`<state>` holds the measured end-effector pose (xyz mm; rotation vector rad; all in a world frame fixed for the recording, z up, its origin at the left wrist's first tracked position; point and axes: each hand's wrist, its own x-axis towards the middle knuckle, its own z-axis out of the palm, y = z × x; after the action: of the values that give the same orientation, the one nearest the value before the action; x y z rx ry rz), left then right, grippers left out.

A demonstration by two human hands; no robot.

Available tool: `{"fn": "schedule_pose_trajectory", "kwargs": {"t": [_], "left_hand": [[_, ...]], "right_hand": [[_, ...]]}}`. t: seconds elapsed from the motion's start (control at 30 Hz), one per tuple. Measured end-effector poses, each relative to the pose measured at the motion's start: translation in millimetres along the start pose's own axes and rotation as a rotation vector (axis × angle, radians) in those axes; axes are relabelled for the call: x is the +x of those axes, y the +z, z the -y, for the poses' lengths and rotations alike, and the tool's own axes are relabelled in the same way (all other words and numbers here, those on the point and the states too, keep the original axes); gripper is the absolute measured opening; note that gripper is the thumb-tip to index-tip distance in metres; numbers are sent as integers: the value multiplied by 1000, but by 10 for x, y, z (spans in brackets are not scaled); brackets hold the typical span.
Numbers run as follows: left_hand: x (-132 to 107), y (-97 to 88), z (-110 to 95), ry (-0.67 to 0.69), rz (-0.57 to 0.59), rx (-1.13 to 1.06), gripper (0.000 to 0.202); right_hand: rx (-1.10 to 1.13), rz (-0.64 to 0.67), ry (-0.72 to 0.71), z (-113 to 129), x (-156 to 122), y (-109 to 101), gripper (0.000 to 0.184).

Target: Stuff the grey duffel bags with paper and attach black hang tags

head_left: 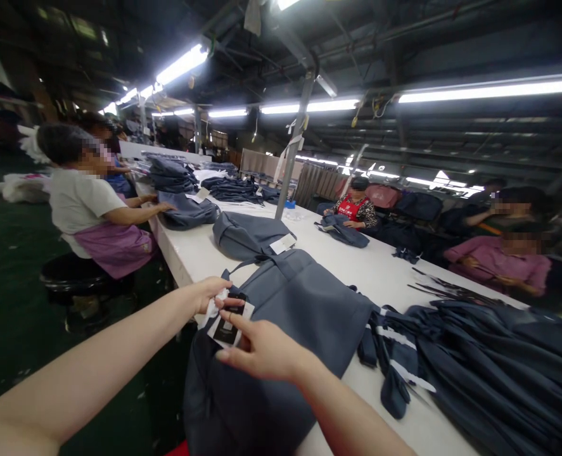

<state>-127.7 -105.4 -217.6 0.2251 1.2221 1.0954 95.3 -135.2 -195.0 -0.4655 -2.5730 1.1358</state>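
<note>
A dark blue-grey bag (304, 304) lies on the white table, its lower part draping toward me over the near edge. At its left side hang black-and-white hang tags (227, 330). My right hand (266, 348) is closed on these tags, thumb below and fingers across them. My left hand (209, 296) pinches a crumpled white piece (218, 304) just above the tags, against the bag's edge. What the white piece is, I cannot make out. A thin strap loops up beside my left hand.
Another blue-grey bag (249, 234) with a white tag lies just beyond. Dark fabric pieces and straps (504, 373) are heaped at right. A metal post (294, 145) rises from the white table (389, 272). Co-workers sit at left, across and at right; a stool (78, 272) stands at left.
</note>
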Motion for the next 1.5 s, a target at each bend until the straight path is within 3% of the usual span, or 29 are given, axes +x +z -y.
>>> {"fn": "schedule_pose_trajectory", "kwargs": {"t": [0.17,0.27,0.43,0.57,0.63,0.77,0.83,0.97,1.07,1.13,1.23,1.3,1.5], "left_hand": [[-268,101,279,-45,23,-248,17],[-376,91,317,-59,59,-371,25],[-482,100,267,-52,100,-516,22],[-503,191,359,-21,116,-555,18],[-488,205,438,9,94,-555,14],[-437,152,575,73,11,-526,17],[-423,125,622,105,-14,-496,17],[-425,134,695,178,-24,-400,19],[-435,167,745,246,-41,-292,25],[-440,170,763,287,-65,-186,28],[-445,110,721,347,-98,40,30],[-446,24,639,413,-132,223,31],[-431,-180,433,740,-308,759,32]], "right_hand": [[-157,-95,-20,6,-224,628,87],[-179,-148,-26,-101,-301,893,90],[-117,-190,20,-252,-492,1118,81],[136,-300,33,-413,-546,1219,84],[415,-405,96,-515,-492,1194,74],[1081,-635,304,-694,-345,959,30],[1198,-689,377,-757,-299,814,29],[856,-896,398,-813,-252,629,48],[599,-783,281,-799,-214,594,62],[540,-657,249,-786,-189,582,48],[511,-676,273,-789,-178,523,29],[519,-713,271,-796,-196,459,27],[511,-661,306,-752,-258,374,22]]}}
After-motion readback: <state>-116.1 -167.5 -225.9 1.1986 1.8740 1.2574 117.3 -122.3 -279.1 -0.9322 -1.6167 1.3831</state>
